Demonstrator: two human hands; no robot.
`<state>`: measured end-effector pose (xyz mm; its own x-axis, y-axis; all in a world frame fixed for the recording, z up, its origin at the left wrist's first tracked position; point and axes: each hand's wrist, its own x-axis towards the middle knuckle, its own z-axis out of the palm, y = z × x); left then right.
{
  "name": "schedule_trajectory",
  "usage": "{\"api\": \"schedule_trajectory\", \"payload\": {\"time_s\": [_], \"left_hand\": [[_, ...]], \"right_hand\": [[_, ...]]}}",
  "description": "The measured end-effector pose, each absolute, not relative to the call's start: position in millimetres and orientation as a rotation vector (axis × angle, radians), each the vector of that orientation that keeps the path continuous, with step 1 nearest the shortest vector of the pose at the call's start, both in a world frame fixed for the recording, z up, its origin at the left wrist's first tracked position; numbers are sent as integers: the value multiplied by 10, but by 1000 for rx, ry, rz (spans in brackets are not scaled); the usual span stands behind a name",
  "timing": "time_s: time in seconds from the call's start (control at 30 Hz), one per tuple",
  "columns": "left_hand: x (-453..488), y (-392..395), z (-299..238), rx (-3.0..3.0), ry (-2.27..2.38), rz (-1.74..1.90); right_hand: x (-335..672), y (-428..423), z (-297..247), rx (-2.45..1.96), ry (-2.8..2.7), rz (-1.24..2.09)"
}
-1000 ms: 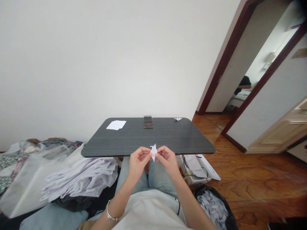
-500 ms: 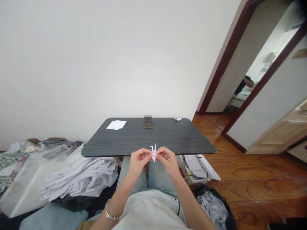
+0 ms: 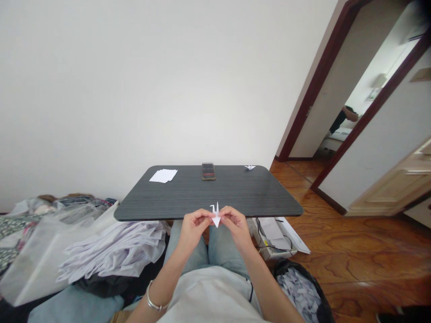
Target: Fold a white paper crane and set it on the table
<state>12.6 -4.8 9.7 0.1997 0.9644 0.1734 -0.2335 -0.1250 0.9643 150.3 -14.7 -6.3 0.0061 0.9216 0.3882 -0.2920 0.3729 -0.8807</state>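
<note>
Fingertips hid the sides of the paper crane [image 3: 216, 220] between the left grip [image 3: 194, 227] and right grip [image 3: 236, 223]; its finer creases were too small to tell. Far right of the grip, a person [image 3: 337, 121] was blurred, partly hidden by the doorway [image 3: 367, 118]. Below right, the picture's edge cut off a black bag [image 3: 323, 307].

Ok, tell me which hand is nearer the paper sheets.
Left. The left hand is at the near edge of the table, right of the paper sheets; the right hand is farther right along that edge.
</note>
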Motion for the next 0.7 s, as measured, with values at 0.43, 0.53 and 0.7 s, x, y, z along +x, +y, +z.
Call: {"api": "schedule_trajectory", "payload": {"time_s": [0.43,0.53,0.7], "left_hand": [[87,-32,104,1274,761,1190],[110,-38,111,1207,784,1190],[139,-38,91,1141,829,1215]], "right_hand": [[1477,-131,-93,-739,-1128,1151],[1470,-132,-92,-727,-1124,1136],[1455,-125,-109,-692,-1090,1139]]}}
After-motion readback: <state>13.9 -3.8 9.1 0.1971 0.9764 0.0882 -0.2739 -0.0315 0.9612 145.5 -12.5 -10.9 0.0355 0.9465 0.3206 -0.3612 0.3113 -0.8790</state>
